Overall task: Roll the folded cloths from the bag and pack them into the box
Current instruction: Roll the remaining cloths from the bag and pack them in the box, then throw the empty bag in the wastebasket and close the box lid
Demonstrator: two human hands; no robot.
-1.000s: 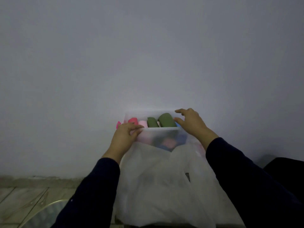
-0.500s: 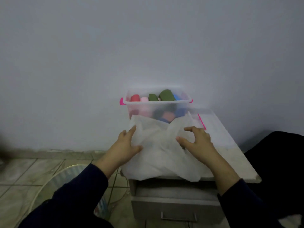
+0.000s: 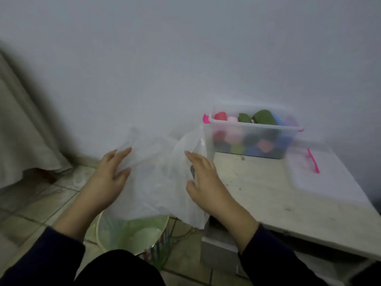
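Head view is showing us holding the bag [image 3: 158,174] off the left edge of the table [image 3: 268,195], above a green-lined bin [image 3: 134,234] at 6 o'clock. Our left hand [image 3: 109,174] is pressing against the bag's left side with fingers straight, and our right hand [image 3: 203,178] is lying flat on its right side, fingers extended toward 12 o'clock; neither hand is visibly curling round the film, though the thumbs are partly hidden. The bag is hanging limp and translucent, and we are seeing no cloth inside it. The box [image 3: 251,137] is sitting at 2 o'clock on the table against the wall, its long axis running left to right, mouth facing up, and it is holding rolled cloths [image 3: 263,118] in red, pink, green and blue standing on end. We are judging the packing as finished or nearly so, leaving only the empty bag to discard. A pink-edged lid [image 3: 309,162] is lying just right of the box.
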